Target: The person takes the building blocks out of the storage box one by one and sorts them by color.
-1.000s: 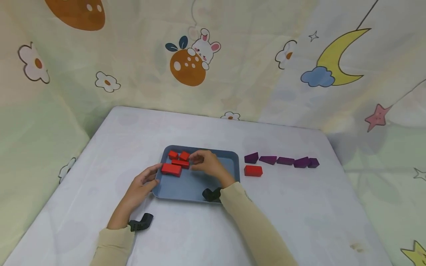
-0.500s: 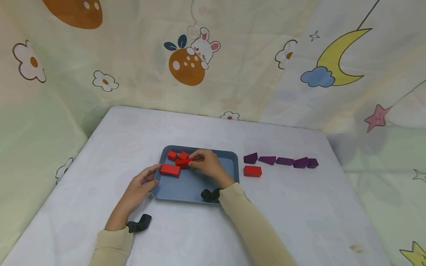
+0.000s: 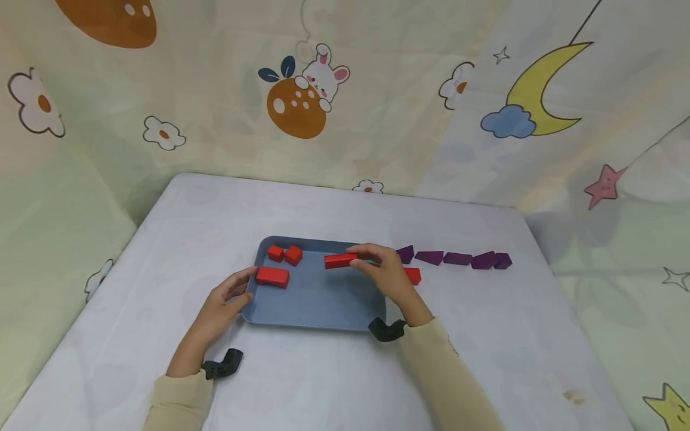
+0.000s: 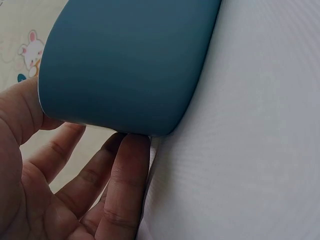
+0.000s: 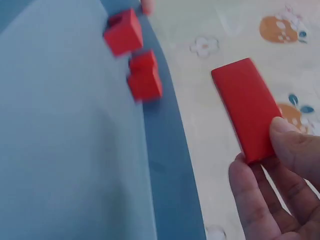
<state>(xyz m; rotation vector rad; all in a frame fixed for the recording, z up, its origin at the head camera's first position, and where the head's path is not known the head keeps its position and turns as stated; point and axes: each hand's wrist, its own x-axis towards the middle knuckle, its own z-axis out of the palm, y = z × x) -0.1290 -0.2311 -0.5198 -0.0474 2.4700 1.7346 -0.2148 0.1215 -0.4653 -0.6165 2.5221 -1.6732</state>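
Above the blue-grey tray (image 3: 323,308), my right hand (image 3: 385,269) pinches a flat red block (image 3: 338,261) by one end between thumb and fingers. The right wrist view shows this block (image 5: 247,110) raised off the tray floor, its long face visible. My left hand (image 3: 218,308) holds the tray's left edge. Close up in the left wrist view, the thumb is at the rim and the fingertips meet the outer wall (image 4: 120,75). Two small red blocks (image 3: 275,253) (image 3: 293,255) sit in the tray's far left corner, with a longer red block (image 3: 272,276) nearer me.
On the white table (image 3: 323,383) right of the tray, several purple blocks (image 3: 457,258) form a row. Another red block (image 3: 413,276) lies in front of that row, partly hidden by my right hand. A patterned cloth (image 3: 215,90) hangs behind the table.
My right hand has taken hold of the flat red block, lifted it from beside the other red blocks and carried it rightward. My left hand has stayed at the tray edge.
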